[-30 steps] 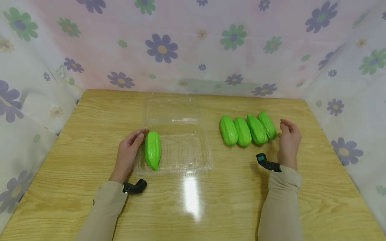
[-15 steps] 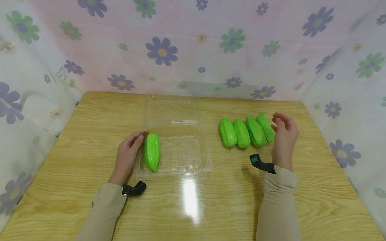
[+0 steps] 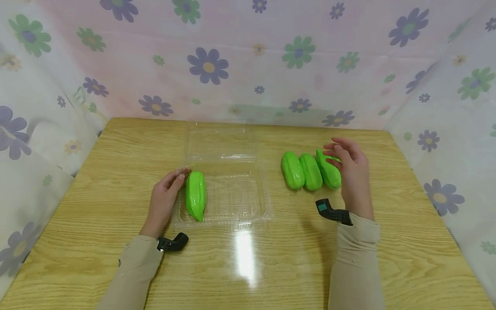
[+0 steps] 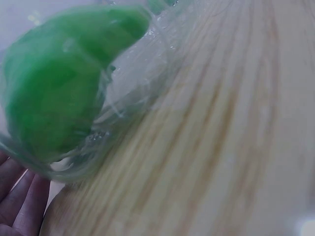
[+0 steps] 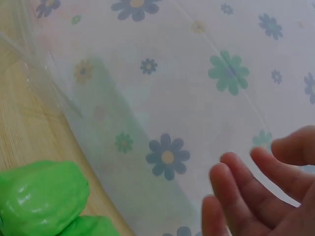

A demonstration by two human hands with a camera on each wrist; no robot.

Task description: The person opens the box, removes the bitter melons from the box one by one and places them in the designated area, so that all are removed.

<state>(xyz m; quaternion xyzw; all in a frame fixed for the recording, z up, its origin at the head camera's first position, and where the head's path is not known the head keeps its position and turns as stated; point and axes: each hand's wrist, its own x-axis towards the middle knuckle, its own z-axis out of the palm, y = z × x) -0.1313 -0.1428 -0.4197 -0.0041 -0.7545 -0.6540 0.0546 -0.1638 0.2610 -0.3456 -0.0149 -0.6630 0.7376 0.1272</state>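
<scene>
One glossy green ridged gourd-like piece (image 3: 196,196), its pointed end toward me, lies along the left side of a clear plastic clamshell box (image 3: 236,193) with its lid (image 3: 221,140) laid back. My left hand (image 3: 164,196) rests at the box's left rim. In the left wrist view, its fingers (image 4: 27,206) extend just outside the clear wall. My right hand (image 3: 351,176), fingers loosely bent and apart with nothing between them, is over the right end of a row of similar green pieces (image 3: 293,170). It mostly hides the rightmost one. In the right wrist view, green pieces (image 5: 42,196) show at lower left.
A wood-grain table (image 3: 279,258) carries everything. Flower-patterned cloth (image 3: 248,64) hangs at the back and both sides. On each wrist sits a black camera mount (image 3: 173,242).
My right hand has moved left from beside the row to over its rightmost piece. My left hand, the box and the piece in it keep their places.
</scene>
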